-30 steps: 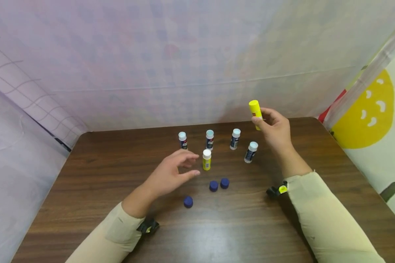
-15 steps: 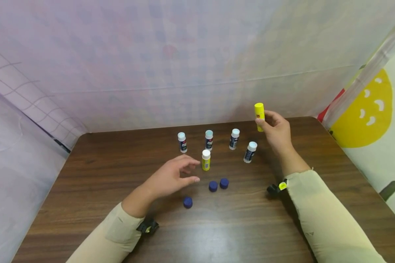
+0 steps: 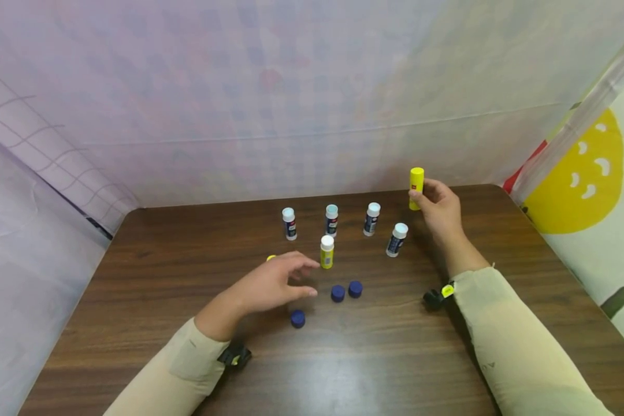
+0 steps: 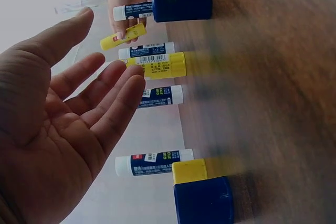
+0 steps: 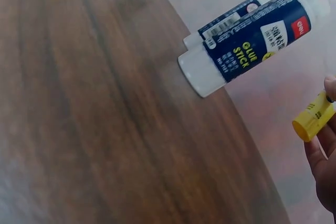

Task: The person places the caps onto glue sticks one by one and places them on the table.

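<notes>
My right hand (image 3: 441, 211) pinches a yellow glue stick (image 3: 416, 188) near the table's back right; it stands nearly upright, its lower end by the tabletop. Whether it touches is unclear. My left hand (image 3: 273, 283) is open, fingers loosely bent, beside an uncapped yellow glue stick (image 3: 326, 259) with a white top. I cannot tell whether the fingertips touch it. Behind the left hand peeks a yellow cap (image 3: 271, 257), also a yellow cap (image 4: 190, 171) in the left wrist view. Blue caps (image 3: 337, 293) lie in front.
Several navy-labelled glue sticks with pale tops stand upright: one at back left (image 3: 289, 223), one at back middle (image 3: 331, 220), one further right (image 3: 372, 219), and one nearer right (image 3: 397, 240). The brown wooden table (image 3: 369, 358) ends at a pale curtain (image 3: 239, 104).
My right hand has moved slightly right and down, and the yellow glue stick has turned from tilted to nearly upright. My left hand has shifted slightly toward me, uncovering a yellow cap.
</notes>
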Demonstrator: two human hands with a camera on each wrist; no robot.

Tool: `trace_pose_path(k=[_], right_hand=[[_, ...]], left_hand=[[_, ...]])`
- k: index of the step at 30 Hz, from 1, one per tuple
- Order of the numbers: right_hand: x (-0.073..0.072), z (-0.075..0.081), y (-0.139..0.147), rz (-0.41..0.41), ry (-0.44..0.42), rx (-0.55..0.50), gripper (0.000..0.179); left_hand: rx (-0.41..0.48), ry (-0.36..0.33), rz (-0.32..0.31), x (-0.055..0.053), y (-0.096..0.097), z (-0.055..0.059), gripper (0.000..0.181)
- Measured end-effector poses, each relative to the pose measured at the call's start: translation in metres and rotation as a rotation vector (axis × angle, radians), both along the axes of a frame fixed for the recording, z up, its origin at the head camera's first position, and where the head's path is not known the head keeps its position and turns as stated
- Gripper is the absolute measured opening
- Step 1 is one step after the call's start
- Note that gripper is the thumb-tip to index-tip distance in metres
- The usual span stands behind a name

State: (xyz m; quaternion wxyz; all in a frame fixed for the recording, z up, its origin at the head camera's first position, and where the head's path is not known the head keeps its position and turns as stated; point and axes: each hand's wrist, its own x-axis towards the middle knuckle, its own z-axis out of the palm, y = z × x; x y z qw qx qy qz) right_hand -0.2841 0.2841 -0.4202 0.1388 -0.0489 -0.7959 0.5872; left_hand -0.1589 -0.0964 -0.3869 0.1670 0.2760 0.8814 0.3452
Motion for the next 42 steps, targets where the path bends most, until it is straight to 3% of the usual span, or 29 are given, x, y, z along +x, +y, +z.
trace_pose_path(k=[15,25,36,42], right_hand=[[-0.006,-0.016,0.005,0.018,0.005,-0.045,0.049],[-0.010,-0.024,0.007,0.020,-0.043,-0.030,0.052],[-0.017,-0.030,0.013,0.007,-0.037,-0.033,0.050],[-0.018,-0.031,0.013,-0.001,-0.044,-0.028,0.050]], left_hand=[[-0.085,-0.069,-0.067,-0.003,0.000,-0.003,0.051],[-0.129,-0.070,-0.130,-0.003,-0.001,-0.006,0.048],[-0.138,-0.094,-0.164,-0.003,-0.002,-0.007,0.048],[-0.139,-0.071,-0.205,-0.003,-0.004,-0.010,0.040]])
